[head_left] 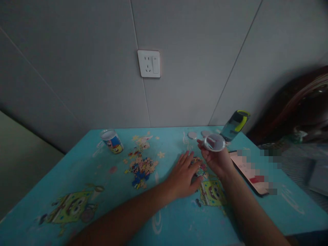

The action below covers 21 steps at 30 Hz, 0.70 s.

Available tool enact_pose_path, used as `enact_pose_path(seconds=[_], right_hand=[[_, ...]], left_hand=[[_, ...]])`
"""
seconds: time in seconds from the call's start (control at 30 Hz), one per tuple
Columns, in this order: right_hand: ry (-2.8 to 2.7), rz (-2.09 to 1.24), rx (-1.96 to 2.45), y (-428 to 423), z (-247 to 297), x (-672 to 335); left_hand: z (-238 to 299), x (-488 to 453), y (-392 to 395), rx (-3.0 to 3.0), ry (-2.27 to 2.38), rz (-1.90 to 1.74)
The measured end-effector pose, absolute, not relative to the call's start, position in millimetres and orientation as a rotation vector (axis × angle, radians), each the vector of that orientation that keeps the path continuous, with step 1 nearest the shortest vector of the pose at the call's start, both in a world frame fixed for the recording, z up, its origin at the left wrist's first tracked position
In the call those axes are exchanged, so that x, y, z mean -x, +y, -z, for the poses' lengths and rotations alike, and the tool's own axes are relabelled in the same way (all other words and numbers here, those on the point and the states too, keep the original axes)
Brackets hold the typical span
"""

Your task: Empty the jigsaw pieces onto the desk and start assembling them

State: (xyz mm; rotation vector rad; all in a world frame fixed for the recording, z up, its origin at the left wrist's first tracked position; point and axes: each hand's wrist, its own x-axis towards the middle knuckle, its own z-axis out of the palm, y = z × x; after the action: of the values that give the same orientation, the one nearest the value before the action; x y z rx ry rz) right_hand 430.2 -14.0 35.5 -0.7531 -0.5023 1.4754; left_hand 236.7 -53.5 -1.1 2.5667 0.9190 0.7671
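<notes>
On the blue table (118,194), our left hand (183,176) lies flat and open on jagged puzzle pieces (201,169). Our right hand (218,161) clasps a round translucent lid (214,142).

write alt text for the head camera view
The right hand holds up a small round clear container while the left hand lies flat on a blue cartoon-print table, touching a cluster of jigsaw pieces. A bigger pile of pieces, a small can and a bottle sit farther back, below a wall socket.
</notes>
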Motion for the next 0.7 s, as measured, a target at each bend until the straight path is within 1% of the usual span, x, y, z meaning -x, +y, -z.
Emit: enact_pose_path(seconds=[0.13,0.27,0.37,0.43,0.57,0.63,0.7], right_hand=[[-0.551,-1.535,0.714,-17,-35,-427],[-0.553,-1.394,0.768,-14,-32,-421],[-0.555,-1.336,0.812,-12,-30,-419],[-0.568,-1.327,0.840,-13,-30,-418],[-0.612,-1.315,0.894,-17,-33,-414],[-0.687,-1.289,0.928,-18,-32,-411],[-0.799,-1.178,0.958,-20,-30,-407]], left_hand=[[-1,-238,-51,-2.422,0.804,-0.984],[-15,-230,-46,-2.212,0.756,-1.345],[-35,-218,-45,-2.196,0.667,-1.561],[-51,-213,-46,-2.241,0.658,-1.493],[-74,-214,-51,-2.308,0.808,-1.072],[-78,-219,-53,-2.243,0.831,-0.925],[-77,-223,-54,-2.053,0.801,-0.789]])
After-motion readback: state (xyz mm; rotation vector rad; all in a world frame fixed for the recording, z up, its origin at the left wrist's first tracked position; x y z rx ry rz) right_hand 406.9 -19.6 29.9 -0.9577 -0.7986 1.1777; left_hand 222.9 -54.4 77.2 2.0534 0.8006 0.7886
